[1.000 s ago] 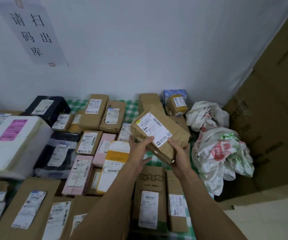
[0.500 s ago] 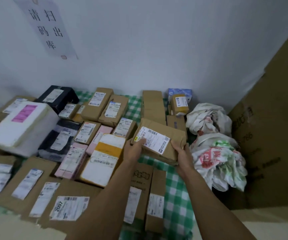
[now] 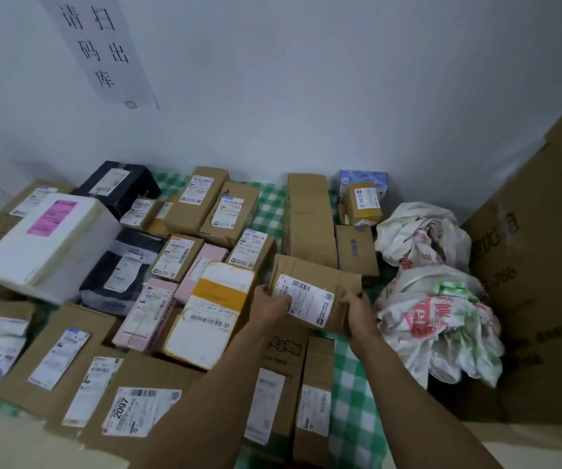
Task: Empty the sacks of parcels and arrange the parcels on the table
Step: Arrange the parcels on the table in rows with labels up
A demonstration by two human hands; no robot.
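Note:
Both my hands hold a brown cardboard parcel (image 3: pixel 320 282) with a white shipping label, low over the green checked tablecloth (image 3: pixel 350 394). My left hand (image 3: pixel 269 304) grips its left end and my right hand (image 3: pixel 357 309) grips its right end. The parcel sits among several other parcels, just right of a white and yellow parcel (image 3: pixel 211 309) and in front of a long brown box (image 3: pixel 310 218). Two crumpled white sacks (image 3: pixel 438 323) with red and green print lie at the table's right side.
Many labelled boxes cover the table's left and middle, among them a large white foam box (image 3: pixel 39 245) and a black box (image 3: pixel 117 184). Flat cardboard sheets (image 3: pixel 540 265) lean at the right. A paper sign (image 3: pixel 103 45) hangs on the white wall behind.
My hands have lowered the brown parcel from chest height down towards the table and levelled it. The view has shifted right and downward.

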